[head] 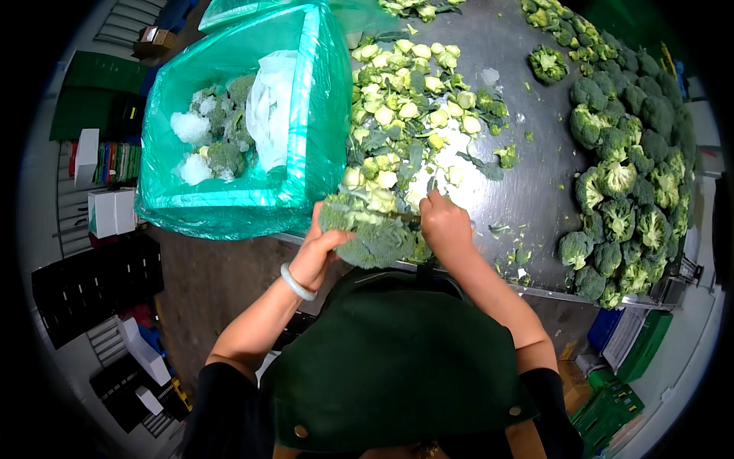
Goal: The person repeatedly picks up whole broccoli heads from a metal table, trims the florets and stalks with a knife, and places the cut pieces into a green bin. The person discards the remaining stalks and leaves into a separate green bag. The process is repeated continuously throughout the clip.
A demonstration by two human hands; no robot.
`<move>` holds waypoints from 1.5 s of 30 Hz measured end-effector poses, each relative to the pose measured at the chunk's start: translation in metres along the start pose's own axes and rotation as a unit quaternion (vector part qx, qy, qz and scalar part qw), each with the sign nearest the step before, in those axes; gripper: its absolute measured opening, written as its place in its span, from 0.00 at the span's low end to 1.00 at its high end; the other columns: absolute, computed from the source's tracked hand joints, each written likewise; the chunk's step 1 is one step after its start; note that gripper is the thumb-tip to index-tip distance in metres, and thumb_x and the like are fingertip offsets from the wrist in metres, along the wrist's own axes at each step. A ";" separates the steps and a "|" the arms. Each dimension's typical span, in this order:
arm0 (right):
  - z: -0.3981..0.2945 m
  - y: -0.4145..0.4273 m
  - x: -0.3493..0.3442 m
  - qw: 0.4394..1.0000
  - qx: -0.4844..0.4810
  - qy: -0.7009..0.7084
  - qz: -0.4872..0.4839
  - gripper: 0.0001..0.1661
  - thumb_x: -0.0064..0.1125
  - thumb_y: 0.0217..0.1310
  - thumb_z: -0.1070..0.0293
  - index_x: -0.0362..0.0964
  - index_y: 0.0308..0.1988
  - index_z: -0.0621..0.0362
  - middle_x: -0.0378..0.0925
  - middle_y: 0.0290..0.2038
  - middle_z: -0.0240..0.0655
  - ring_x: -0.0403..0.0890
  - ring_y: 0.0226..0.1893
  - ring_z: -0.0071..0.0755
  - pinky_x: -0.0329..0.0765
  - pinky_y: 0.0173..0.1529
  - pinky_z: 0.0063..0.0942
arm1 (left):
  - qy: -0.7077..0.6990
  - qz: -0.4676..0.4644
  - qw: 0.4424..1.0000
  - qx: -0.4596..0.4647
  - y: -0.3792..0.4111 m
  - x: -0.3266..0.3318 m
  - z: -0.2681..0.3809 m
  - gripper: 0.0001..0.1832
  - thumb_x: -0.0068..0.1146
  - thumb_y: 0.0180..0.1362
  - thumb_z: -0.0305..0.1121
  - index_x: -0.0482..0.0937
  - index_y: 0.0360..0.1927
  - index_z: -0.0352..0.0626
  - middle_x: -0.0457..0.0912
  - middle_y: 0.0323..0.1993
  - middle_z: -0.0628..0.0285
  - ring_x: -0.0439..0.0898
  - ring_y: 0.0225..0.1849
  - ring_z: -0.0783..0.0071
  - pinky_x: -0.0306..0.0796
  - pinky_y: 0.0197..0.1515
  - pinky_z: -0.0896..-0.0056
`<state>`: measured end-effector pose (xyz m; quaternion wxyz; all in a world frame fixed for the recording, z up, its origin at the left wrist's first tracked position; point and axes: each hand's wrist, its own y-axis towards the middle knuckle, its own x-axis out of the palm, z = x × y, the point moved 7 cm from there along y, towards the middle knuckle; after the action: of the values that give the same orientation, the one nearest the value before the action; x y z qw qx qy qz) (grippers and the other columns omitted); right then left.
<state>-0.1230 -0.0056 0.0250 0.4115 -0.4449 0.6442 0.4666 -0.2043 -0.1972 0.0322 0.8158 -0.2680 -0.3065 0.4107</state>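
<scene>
My left hand (316, 255), with a pale bangle at its wrist, grips a large broccoli head (378, 238) at the table's near edge. My right hand (447, 224) is closed around a knife, whose dark blade (405, 217) lies against the broccoli; the handle is mostly hidden by my fingers. Just beyond my hands, cut broccoli stems (384, 115) and leaves lie in a heap on the metal table (516, 189). To the left stands a box lined with green plastic (321, 115), holding broccoli (221, 158), ice (192, 127) and a white sheet (275, 109).
A big pile of broccoli heads (625, 143) covers the table's right side. One separate head (547, 64) lies near its far end. Small scraps and leaves are scattered across the metal. Green crates (608, 413) and cardboard stand on the floor at lower right.
</scene>
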 end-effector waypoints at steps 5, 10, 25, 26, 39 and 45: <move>-0.002 -0.003 -0.006 0.995 -0.030 0.092 0.009 0.06 0.55 0.43 0.78 0.65 0.25 0.57 0.68 0.26 0.36 0.77 0.23 0.38 0.76 0.23 0.35 | -0.113 -0.076 0.987 -0.088 -0.005 -0.005 -0.028 0.29 0.54 0.55 0.28 0.65 0.62 0.45 0.76 0.52 0.64 0.77 0.53 0.70 0.74 0.53 0.63; -0.003 0.007 -0.033 0.996 -0.077 0.040 0.033 0.07 0.56 0.42 0.73 0.64 0.24 0.54 0.65 0.25 0.32 0.77 0.25 0.30 0.76 0.23 0.29 | -0.068 -0.093 0.991 -0.063 0.002 -0.003 -0.010 0.25 0.49 0.58 0.29 0.72 0.59 0.32 0.79 0.55 0.54 0.82 0.51 0.64 0.73 0.56 0.60; 0.036 0.018 -0.081 0.988 -0.014 0.134 0.075 0.18 0.57 0.43 0.80 0.74 0.40 0.55 0.78 0.38 0.31 0.81 0.30 0.37 0.78 0.28 0.32 | 0.110 -0.082 0.962 0.237 -0.011 0.007 0.085 0.45 0.61 0.36 0.26 0.59 0.64 0.41 0.68 0.56 0.59 0.68 0.60 0.66 0.61 0.65 0.64; 0.028 0.023 -0.089 0.989 -0.039 0.132 0.063 0.19 0.58 0.43 0.79 0.74 0.41 0.54 0.78 0.39 0.30 0.80 0.30 0.35 0.78 0.28 0.31 | 0.179 -0.057 0.949 0.254 -0.016 0.007 0.080 0.46 0.61 0.35 0.28 0.58 0.65 0.41 0.67 0.58 0.59 0.67 0.61 0.65 0.60 0.66 0.64; 0.055 0.007 -0.041 0.942 0.072 0.325 -0.037 0.22 0.61 0.53 0.79 0.77 0.49 0.53 0.80 0.41 0.36 0.84 0.33 0.43 0.78 0.36 0.36 | 0.042 -0.052 0.976 0.209 -0.002 0.008 0.075 0.55 0.61 0.36 0.35 0.51 0.73 0.44 0.65 0.63 0.57 0.68 0.64 0.63 0.59 0.68 0.61; 0.008 0.038 -0.054 0.773 0.181 0.587 -0.157 0.39 0.78 0.46 0.59 0.72 0.57 0.53 0.80 0.42 0.34 0.69 0.24 0.20 0.69 0.31 0.22 | 0.076 -0.101 0.961 0.245 0.001 0.029 0.084 0.54 0.67 0.39 0.34 0.52 0.72 0.43 0.66 0.63 0.56 0.67 0.66 0.61 0.59 0.69 0.60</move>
<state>-0.1438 0.0188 0.0835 0.0931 -0.6447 0.7544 -0.0814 -0.2520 -0.1573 0.0960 0.9145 -0.0581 -0.1590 0.3675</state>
